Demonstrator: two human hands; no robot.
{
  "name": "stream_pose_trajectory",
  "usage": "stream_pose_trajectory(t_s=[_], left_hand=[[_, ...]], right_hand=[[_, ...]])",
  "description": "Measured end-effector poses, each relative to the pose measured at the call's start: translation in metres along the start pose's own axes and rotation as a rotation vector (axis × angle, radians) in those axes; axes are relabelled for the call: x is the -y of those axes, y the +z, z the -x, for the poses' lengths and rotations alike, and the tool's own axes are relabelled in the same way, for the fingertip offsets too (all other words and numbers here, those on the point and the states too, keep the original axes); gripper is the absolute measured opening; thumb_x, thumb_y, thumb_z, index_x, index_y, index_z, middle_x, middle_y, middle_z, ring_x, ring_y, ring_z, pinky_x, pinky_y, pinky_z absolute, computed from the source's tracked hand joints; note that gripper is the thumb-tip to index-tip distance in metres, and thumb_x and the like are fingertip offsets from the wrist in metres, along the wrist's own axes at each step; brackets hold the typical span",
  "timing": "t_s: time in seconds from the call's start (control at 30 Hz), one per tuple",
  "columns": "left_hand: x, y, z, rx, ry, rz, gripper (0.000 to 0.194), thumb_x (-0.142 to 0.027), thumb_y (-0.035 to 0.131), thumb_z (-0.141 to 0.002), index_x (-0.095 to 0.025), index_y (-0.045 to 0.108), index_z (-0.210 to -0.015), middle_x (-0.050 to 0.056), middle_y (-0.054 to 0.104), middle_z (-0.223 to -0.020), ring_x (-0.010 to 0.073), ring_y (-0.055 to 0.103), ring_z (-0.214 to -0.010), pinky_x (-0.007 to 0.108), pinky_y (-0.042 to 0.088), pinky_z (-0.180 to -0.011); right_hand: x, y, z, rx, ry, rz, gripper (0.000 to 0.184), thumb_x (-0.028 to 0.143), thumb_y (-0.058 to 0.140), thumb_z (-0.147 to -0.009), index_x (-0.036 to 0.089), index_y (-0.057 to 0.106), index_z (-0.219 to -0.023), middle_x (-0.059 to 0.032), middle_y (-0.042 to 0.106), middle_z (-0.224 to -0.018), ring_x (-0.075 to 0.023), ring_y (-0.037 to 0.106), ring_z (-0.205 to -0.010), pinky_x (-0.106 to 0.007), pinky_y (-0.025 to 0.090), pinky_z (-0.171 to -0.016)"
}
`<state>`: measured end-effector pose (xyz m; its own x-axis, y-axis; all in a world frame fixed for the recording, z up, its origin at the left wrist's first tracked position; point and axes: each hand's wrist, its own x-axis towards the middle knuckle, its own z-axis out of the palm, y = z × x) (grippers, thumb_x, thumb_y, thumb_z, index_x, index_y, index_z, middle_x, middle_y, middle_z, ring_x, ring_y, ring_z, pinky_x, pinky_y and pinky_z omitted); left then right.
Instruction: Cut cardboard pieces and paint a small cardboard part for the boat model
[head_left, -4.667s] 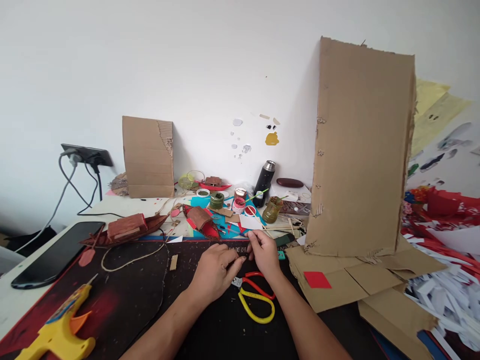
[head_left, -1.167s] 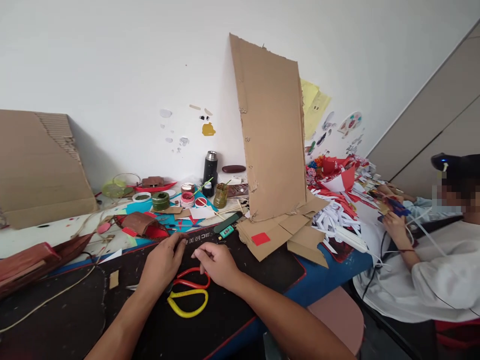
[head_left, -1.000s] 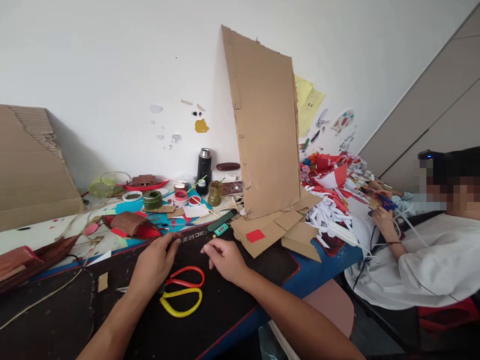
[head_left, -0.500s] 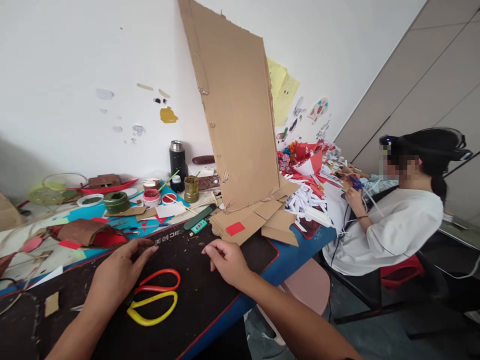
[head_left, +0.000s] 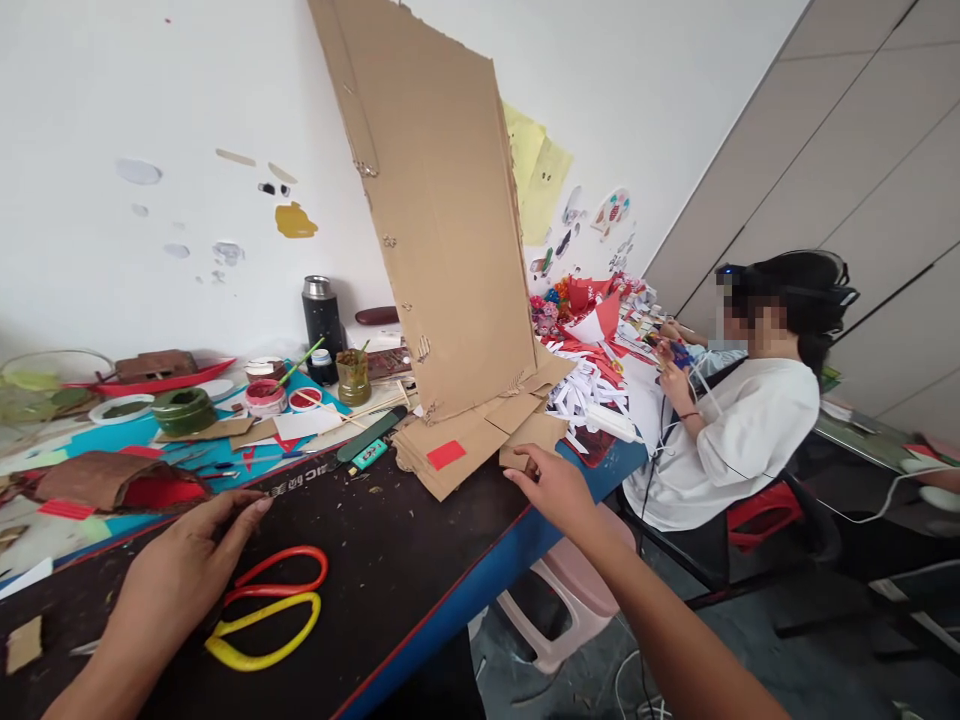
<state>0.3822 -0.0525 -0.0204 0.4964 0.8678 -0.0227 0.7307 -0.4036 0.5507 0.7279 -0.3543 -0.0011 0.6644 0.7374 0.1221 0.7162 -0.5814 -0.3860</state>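
Note:
My left hand (head_left: 176, 565) hovers low over the dark mat with its fingers loosely bent, and nothing shows in it. Beside it lie scissors with one red and one yellow handle (head_left: 319, 600); their blades run under the hand and wrist. My right hand (head_left: 559, 490) is stretched out to the cardboard pieces (head_left: 536, 425), thumb and forefinger apart at their near corner. Whether the fingertips touch the cardboard I cannot tell. A tall cardboard panel (head_left: 442, 220) stands on these flat pieces, tilted toward the wall. A red paper rectangle (head_left: 447, 455) lies on them.
A brown boat-like piece with red inside (head_left: 112, 482) lies at left. Paint jars (head_left: 184, 410), a black thermos (head_left: 322, 325) and a teal box cutter (head_left: 369, 455) stand or lie behind. White paper strips (head_left: 585, 390) are heaped at right, near a seated co-worker (head_left: 735, 450). A pink stool (head_left: 570, 600) stands below.
My right hand has moved right, from over the mat to the cardboard's near corner. My left hand stays beside the scissors. The view has turned right.

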Motion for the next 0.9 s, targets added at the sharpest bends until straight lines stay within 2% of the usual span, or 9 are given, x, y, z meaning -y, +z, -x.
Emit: stream_pose_trajectory(t_s=[0.17, 0.3, 0.43, 0.67, 0.83, 0.9], left_hand=[[0.003, 0.004, -0.001, 0.011, 0.038, -0.004, 0.052, -0.062, 0.040, -0.089, -0.027, 0.075, -0.105, 0.013, 0.087, -0.119, 0.0368, 0.082, -0.110, 0.038, 0.056, -0.089], [0.003, 0.004, -0.001, -0.014, 0.041, -0.001, 0.047, -0.061, 0.042, -0.089, -0.028, 0.074, -0.101, 0.010, 0.088, -0.110, 0.0346, 0.083, -0.101, 0.036, 0.056, -0.083], [0.000, 0.003, 0.000, -0.022, 0.045, 0.009, 0.046, -0.061, 0.044, -0.087, -0.029, 0.074, -0.098, 0.009, 0.088, -0.107, 0.0346, 0.083, -0.101, 0.036, 0.057, -0.084], [0.001, 0.003, 0.002, -0.066, 0.052, 0.030, 0.051, -0.062, 0.044, -0.085, -0.026, 0.077, -0.100, 0.014, 0.088, -0.114, 0.0393, 0.083, -0.108, 0.040, 0.059, -0.087], [0.008, 0.000, 0.004, -0.164, 0.056, 0.084, 0.046, -0.063, 0.049, -0.086, -0.028, 0.077, -0.097, 0.010, 0.088, -0.098, 0.0378, 0.084, -0.096, 0.039, 0.059, -0.078], [0.009, -0.001, 0.005, -0.211, 0.075, 0.123, 0.044, -0.063, 0.051, -0.086, -0.029, 0.077, -0.095, 0.008, 0.086, -0.092, 0.0358, 0.084, -0.091, 0.037, 0.059, -0.075]], right_hand=[[-0.021, 0.003, 0.004, 0.076, 0.073, 0.247, 0.045, 0.033, 0.074, -0.104, 0.021, 0.073, -0.146, -0.0133, 0.087, -0.103, -0.0345, 0.082, -0.104, -0.035, 0.055, -0.081], [-0.027, 0.006, 0.004, 0.086, 0.097, 0.361, 0.033, 0.032, 0.063, -0.111, 0.022, 0.078, -0.139, -0.0145, 0.089, -0.108, -0.0329, 0.084, -0.104, -0.034, 0.056, -0.081], [-0.028, 0.000, 0.006, 0.069, 0.067, 0.412, 0.036, 0.035, 0.053, -0.116, 0.025, 0.081, -0.135, -0.0133, 0.089, -0.116, -0.0304, 0.085, -0.105, -0.032, 0.056, -0.081], [-0.029, -0.023, 0.025, 0.045, -0.008, 0.456, 0.034, 0.032, 0.053, -0.116, 0.024, 0.085, -0.123, -0.0121, 0.090, -0.114, -0.0283, 0.086, -0.101, -0.029, 0.052, -0.075], [-0.020, -0.053, 0.046, 0.002, -0.018, 0.476, 0.034, 0.031, 0.052, -0.113, 0.023, 0.085, -0.116, -0.0117, 0.090, -0.099, -0.0283, 0.085, -0.085, -0.030, 0.046, -0.066], [-0.010, -0.070, 0.054, -0.052, -0.043, 0.405, 0.035, 0.035, 0.051, -0.112, 0.024, 0.085, -0.115, -0.0101, 0.089, -0.094, -0.0280, 0.083, -0.080, -0.031, 0.045, -0.065]])
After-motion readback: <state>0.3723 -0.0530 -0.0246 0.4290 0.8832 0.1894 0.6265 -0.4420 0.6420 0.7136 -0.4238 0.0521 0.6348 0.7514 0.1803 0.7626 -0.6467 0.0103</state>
